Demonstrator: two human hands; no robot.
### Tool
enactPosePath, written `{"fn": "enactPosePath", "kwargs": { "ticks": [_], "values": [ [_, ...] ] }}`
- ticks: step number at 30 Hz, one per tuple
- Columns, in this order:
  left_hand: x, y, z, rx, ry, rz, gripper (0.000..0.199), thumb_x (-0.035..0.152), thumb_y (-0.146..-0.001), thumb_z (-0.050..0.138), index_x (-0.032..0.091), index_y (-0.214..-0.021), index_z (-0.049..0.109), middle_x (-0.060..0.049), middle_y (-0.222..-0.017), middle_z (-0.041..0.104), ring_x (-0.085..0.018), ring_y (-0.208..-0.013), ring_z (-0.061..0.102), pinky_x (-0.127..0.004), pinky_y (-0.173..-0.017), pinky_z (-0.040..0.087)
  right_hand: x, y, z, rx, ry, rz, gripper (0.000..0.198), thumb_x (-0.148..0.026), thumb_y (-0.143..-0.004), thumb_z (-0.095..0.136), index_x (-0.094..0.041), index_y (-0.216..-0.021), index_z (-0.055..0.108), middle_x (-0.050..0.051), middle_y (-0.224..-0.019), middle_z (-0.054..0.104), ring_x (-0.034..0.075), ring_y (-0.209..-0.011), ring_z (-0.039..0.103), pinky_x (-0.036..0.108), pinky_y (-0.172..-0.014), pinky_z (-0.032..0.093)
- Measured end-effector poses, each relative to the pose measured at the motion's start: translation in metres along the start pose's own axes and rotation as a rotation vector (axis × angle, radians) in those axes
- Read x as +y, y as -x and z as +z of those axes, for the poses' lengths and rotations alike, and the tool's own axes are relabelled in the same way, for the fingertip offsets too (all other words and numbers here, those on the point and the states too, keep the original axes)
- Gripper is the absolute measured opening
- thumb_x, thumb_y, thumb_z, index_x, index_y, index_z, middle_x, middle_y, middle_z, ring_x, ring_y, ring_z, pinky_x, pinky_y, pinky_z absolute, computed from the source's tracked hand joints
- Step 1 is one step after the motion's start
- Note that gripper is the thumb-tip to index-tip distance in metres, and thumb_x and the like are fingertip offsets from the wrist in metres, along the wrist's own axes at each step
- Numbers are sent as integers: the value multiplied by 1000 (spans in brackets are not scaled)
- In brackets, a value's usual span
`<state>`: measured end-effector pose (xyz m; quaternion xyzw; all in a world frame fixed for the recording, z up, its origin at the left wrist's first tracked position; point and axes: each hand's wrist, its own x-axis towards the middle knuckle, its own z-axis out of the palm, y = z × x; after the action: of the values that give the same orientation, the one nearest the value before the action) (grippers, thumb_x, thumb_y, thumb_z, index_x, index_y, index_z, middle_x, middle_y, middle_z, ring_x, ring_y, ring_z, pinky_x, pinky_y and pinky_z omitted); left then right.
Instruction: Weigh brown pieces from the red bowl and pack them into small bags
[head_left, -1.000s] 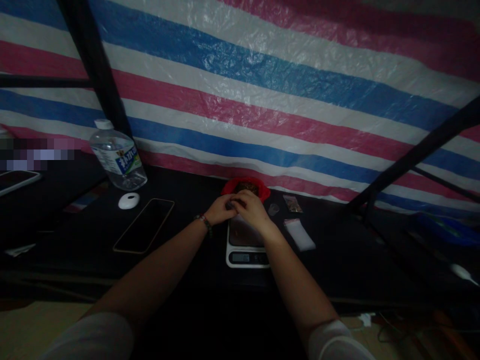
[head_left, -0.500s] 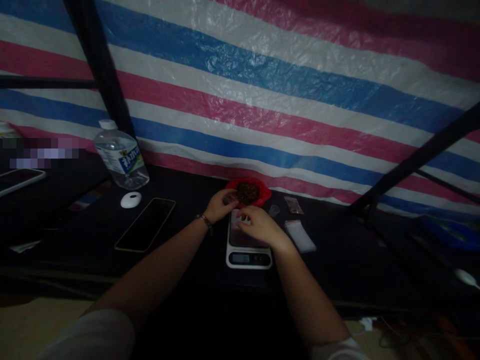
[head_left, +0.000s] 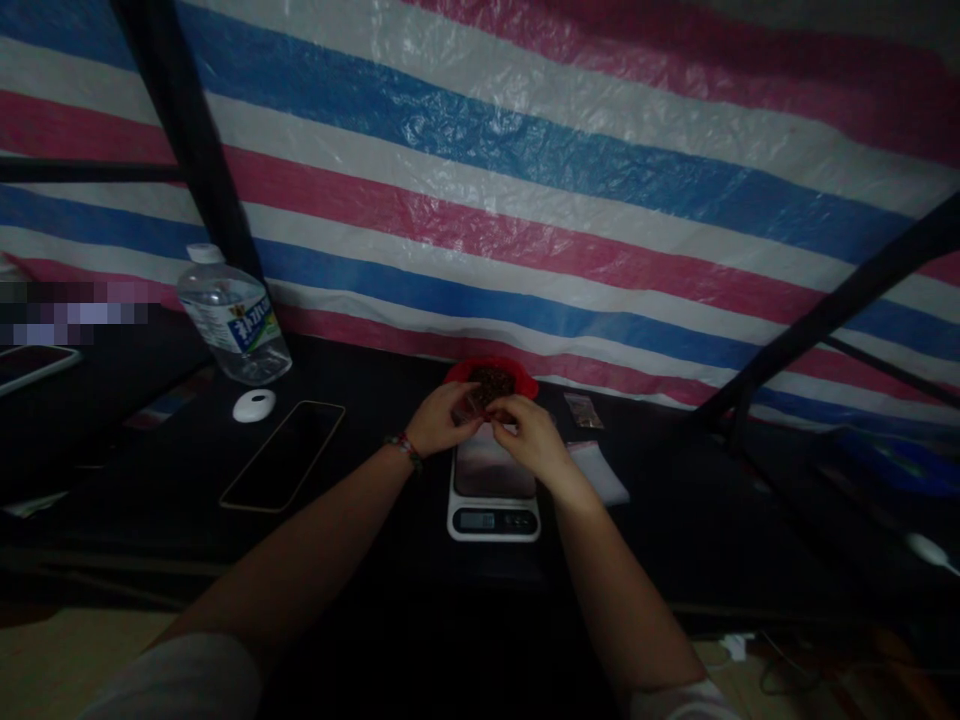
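My left hand (head_left: pixel 441 420), with a beaded bracelet at the wrist, is closed around a small clear plastic bag (head_left: pixel 468 408). The fingertips of my right hand (head_left: pixel 529 435) are pinched together at the bag's edge, close to my left fingertips. Both hands are above the far end of a white kitchen scale (head_left: pixel 493 530) with a lit display. Just behind them sits a red bowl (head_left: pixel 528 387) holding dark brown bits (head_left: pixel 493 380), too small to name. Right of my right hand lie a filled small zip bag (head_left: pixel 583 410) and flat clear zip bags (head_left: pixel 600 472), partly behind my forearm.
A phone (head_left: pixel 283 455), a white oval case (head_left: pixel 253 405) and a clear plastic bottle (head_left: pixel 236 320) stand or lie on the dark table (head_left: pixel 675 520) to the left. A white spoon (head_left: pixel 930 550) is at far right. Black metal bars (head_left: pixel 184 130) frame a striped plastic sheet (head_left: pixel 480 180).
My right hand has moved up off the scale's plate to meet my left fingers, and its fingers have pinched together. The clear scrap beside the bowl no longer shows. The view has shifted slightly.
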<state>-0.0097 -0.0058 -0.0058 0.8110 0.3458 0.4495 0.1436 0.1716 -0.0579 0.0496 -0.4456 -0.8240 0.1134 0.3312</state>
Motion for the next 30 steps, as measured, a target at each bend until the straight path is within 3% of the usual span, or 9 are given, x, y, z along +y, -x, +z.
{"fn": "enactPosePath", "kwargs": {
  "ticks": [2, 7, 13, 18, 20, 24, 26, 30],
  "values": [
    [10, 0, 1, -18, -7, 44, 55, 30, -71, 65, 17, -123, 53, -10, -109, 62, -25, -102, 58, -39, -92, 44, -1, -6, -3, 50, -13, 1, 21, -11, -78, 56, -18, -96, 64, 5, -94, 65, 16, -85, 59, 27, -79, 45],
    [25, 4, 7, 65, -58, 10, 62, 28, -70, 63, 16, -129, 47, -10, -106, 62, -26, -100, 58, -40, -91, 44, -5, -11, 2, -8, -18, -40, 11, -15, -83, 57, -19, -88, 66, 5, -92, 64, 17, -90, 58, 32, -85, 44],
    [28, 6, 11, 113, -19, -54, 70, 33, -68, 68, 19, -132, 44, -9, -105, 61, -26, -100, 58, -42, -92, 44, 2, -1, -2, -16, -38, -179, 6, -23, -80, 63, -21, -84, 67, 7, -115, 54, 22, -113, 49, 39, -97, 39],
    [26, 10, 15, 10, 309, -67, 96, 38, -67, 73, 17, -145, 21, -13, -115, 58, -25, -101, 59, -39, -88, 48, 14, 3, -22, 235, -91, -122, 16, -19, -89, 45, -21, -85, 60, 8, -111, 54, 20, -110, 50, 38, -97, 40],
    [24, 11, 15, -49, 420, -72, 88, 37, -72, 69, 15, -144, 23, -14, -116, 59, -24, -100, 61, -37, -86, 49, 17, 3, -29, 239, -121, -141, 15, -21, -89, 44, -21, -85, 59, 8, -111, 53, 20, -109, 50, 38, -96, 41],
    [23, 10, 17, -72, 459, -121, 58, 34, -76, 66, 14, -127, 49, -14, -116, 61, -24, -103, 61, -38, -89, 49, 25, 2, -29, 208, -194, -145, 16, -26, -90, 44, -21, -85, 58, 8, -111, 54, 21, -111, 51, 39, -98, 40],
    [23, 8, 19, -93, 478, -168, 46, 33, -76, 66, 14, -117, 57, -12, -110, 65, -23, -97, 63, -37, -86, 50, 31, 2, -21, 234, -280, -84, 17, -32, -90, 45, -22, -95, 58, 9, -114, 55, 21, -110, 52, 38, -96, 42],
    [19, 6, 23, -74, 419, -247, 38, 33, -72, 69, 13, -104, 62, -10, -98, 68, -21, -86, 64, -34, -78, 51, 46, 6, 1, 207, -585, 79, 46, -44, -82, 57, -22, -121, 47, 10, -116, 58, 19, -94, 61, 34, -81, 50]
  ]
}}
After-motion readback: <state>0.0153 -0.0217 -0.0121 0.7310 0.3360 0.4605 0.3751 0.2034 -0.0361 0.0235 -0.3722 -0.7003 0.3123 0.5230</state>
